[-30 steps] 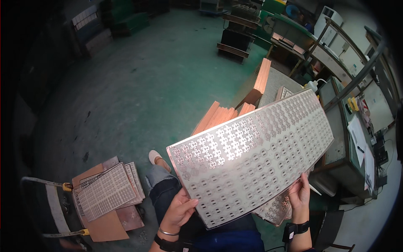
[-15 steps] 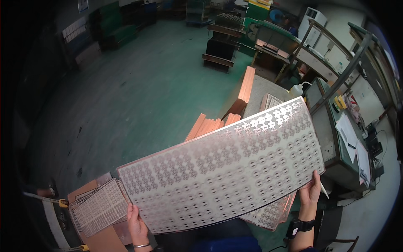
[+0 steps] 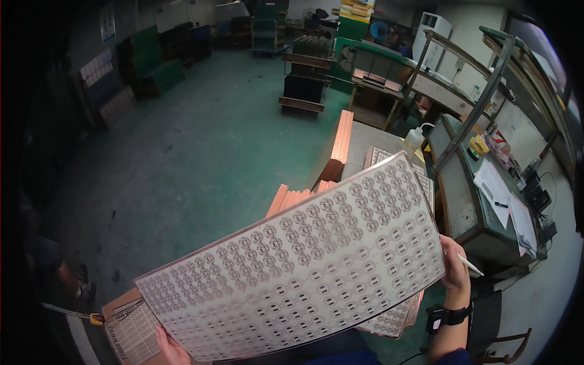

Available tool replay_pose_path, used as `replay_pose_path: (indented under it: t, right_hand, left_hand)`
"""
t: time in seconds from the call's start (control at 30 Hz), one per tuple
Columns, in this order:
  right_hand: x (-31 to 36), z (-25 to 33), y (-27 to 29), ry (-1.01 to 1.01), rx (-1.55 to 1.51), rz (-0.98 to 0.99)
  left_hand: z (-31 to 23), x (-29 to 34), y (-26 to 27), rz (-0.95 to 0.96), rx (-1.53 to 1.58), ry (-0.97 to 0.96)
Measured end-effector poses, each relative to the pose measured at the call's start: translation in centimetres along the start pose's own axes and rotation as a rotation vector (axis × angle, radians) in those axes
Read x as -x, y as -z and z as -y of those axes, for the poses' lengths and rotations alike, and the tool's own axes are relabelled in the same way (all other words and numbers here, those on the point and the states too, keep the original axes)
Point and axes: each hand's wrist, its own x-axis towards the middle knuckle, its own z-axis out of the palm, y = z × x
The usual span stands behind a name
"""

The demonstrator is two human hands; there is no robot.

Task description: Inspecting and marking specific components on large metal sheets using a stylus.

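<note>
A large, thin circuit board panel [image 3: 292, 255] spans the space in front of me, tilted with its right end higher. Rows of small round and petal-like patterns cover its pale grey face, and its edges look coppery. My left hand [image 3: 173, 349] grips the lower left edge; part of that hand is cut off by the picture's lower rim. My right hand [image 3: 455, 263] is closed on the right edge, its fingers partly hidden by the panel. A white pen-like stick [image 3: 471, 266] juts out from the right hand.
Similar panels lie at lower left [image 3: 132, 333], and another pile [image 3: 389, 321] shows below the held one. Behind it, copper-edged boards [image 3: 342, 146] stand beside a grey table [image 3: 371, 134] with a squeeze bottle [image 3: 413, 140]. A desk with papers [image 3: 493, 185] is at right.
The panel has moved left and down and tilts more steeply, with both hands still on it. The bright glare at its upper right has gone. The view has shifted slightly.
</note>
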Motion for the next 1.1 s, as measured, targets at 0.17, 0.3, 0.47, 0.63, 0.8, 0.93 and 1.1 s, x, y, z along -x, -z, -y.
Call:
replay_pose_path:
  t: [0.17, 0.3, 0.47, 0.63, 0.8, 0.93, 1.1]
  right_hand:
    - [-1.2, -0.3, -0.8, 0.056, 0.421, 0.044]
    - [-5.0, -4.3, 5.2, 0.417, 0.173, 0.329]
    - [-4.2, -5.3, 1.7, 0.169, -0.138, 0.214]
    - [-1.0, -3.2, -2.8, -0.160, -0.268, 0.104]
    - [-0.1, -5.5, -4.7, -0.493, -0.129, -0.006]
    - [0.2, -9.3, -5.8, -0.508, -0.145, 0.122]
    - [2.5, -13.8, -12.0, -0.501, -0.518, 0.025]
  left_hand:
    - [-2.7, -1.6, 5.2, 0.005, -0.012, -0.357]
    - [-4.2, -1.8, 14.7, 0.057, -0.033, -0.299]
    - [-5.2, -0.3, 19.2, 0.119, -0.051, -0.218]
    - [-2.4, 2.2, 8.8, 0.190, -0.015, -0.143]
    - [-1.1, 2.3, -1.1, 0.222, -0.001, -0.062]
    - [0.8, 2.3, -7.7, 0.368, 0.474, 0.030]
    - [2.9, 9.1, -15.2, 0.569, 0.449, 0.138]
